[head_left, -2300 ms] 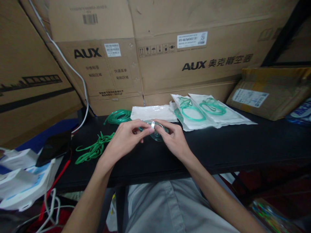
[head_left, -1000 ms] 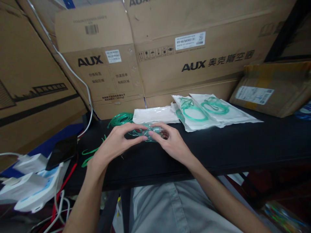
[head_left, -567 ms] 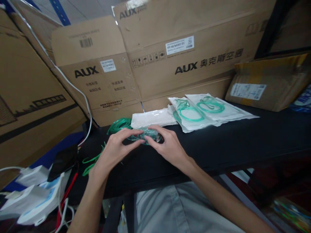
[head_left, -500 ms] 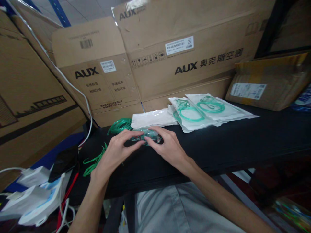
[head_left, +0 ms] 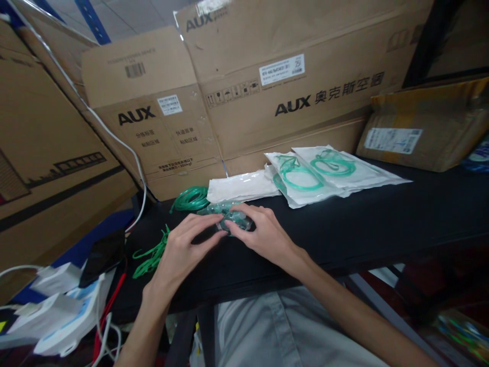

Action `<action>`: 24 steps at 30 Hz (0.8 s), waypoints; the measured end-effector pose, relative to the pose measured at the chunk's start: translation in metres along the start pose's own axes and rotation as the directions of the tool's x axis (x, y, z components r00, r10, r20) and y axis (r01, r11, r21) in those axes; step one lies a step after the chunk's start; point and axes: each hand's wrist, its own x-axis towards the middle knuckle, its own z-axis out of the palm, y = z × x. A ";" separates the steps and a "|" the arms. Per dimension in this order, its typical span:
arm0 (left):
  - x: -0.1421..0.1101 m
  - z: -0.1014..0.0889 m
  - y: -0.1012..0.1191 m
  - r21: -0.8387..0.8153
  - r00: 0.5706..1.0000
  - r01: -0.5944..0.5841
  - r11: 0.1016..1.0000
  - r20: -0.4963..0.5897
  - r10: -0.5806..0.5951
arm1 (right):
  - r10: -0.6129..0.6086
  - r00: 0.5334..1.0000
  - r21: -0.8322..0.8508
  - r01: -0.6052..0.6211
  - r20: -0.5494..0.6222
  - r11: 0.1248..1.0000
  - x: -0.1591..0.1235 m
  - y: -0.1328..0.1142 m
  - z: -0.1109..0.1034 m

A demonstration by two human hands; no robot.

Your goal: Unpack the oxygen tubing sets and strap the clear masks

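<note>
Both my hands meet over a clear green plastic mask point(head_left: 229, 213) lying on the black table point(head_left: 344, 229). My left hand point(head_left: 183, 252) curls its fingertips onto the mask's left side. My right hand point(head_left: 262, 235) pinches the mask's right side between thumb and fingers. Just behind the mask lies a coil of green tubing point(head_left: 190, 198). A loose bunch of green straps point(head_left: 151, 252) rests to the left of my left hand.
Sealed white pouches with green tubing point(head_left: 324, 171) and a plain white pouch point(head_left: 240, 186) lie at the table's back. Large AUX cardboard boxes point(head_left: 267, 86) wall the rear. A black phone point(head_left: 101, 257), white packets point(head_left: 57, 311) and cables sit left. A taped parcel point(head_left: 424, 132) stands at the right.
Earlier both hands held the mask raised above the table with a white part showing; now they have lowered it onto the tabletop and press on it. The view has shifted slightly.
</note>
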 end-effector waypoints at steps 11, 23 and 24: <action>-0.016 0.011 -0.005 -0.073 0.994 0.109 0.991 -0.011 -0.110 | -0.157 0.979 -0.226 0.184 0.131 0.956 -0.002 0.005 0.002; -0.051 -0.004 -0.010 0.042 0.978 0.145 0.989 0.148 -0.150 | -0.086 0.984 -0.135 0.108 0.154 0.985 -0.004 0.007 0.005; -0.054 -0.005 -0.013 0.066 0.973 0.149 0.987 0.167 -0.158 | -0.085 0.984 -0.132 0.107 0.158 0.985 -0.004 0.008 0.005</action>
